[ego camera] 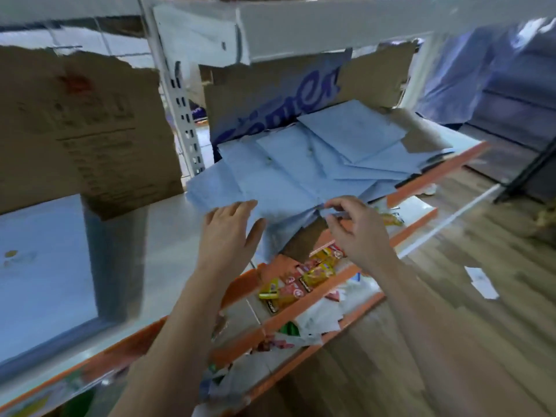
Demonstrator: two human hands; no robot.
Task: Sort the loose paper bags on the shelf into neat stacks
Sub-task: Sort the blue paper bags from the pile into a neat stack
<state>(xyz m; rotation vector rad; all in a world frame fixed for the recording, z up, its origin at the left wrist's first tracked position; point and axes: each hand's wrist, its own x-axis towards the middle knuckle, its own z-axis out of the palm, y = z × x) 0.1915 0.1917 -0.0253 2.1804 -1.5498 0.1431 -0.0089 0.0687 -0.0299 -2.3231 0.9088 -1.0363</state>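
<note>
Head view: shows a loose heap of pale blue paper bags (pixel 316 158) overlapping at odd angles on the shelf (pixel 436 173), just right of the white slotted upright (pixel 183 115) and in front of a torn cardboard box with blue lettering (pixel 270 94). Finds the left hand (pixel 231 233) below and right of that upright, fingers straight and spread, lying flat on the nearest bag (pixel 240 191) where it overhangs the shelf front, gripping nothing. Finds the right hand (pixel 358 233) farther right of the upright, thumb and curled fingertips pinching that same bag's crumpled corner, above yellow and red packets (pixel 304 278).
</note>
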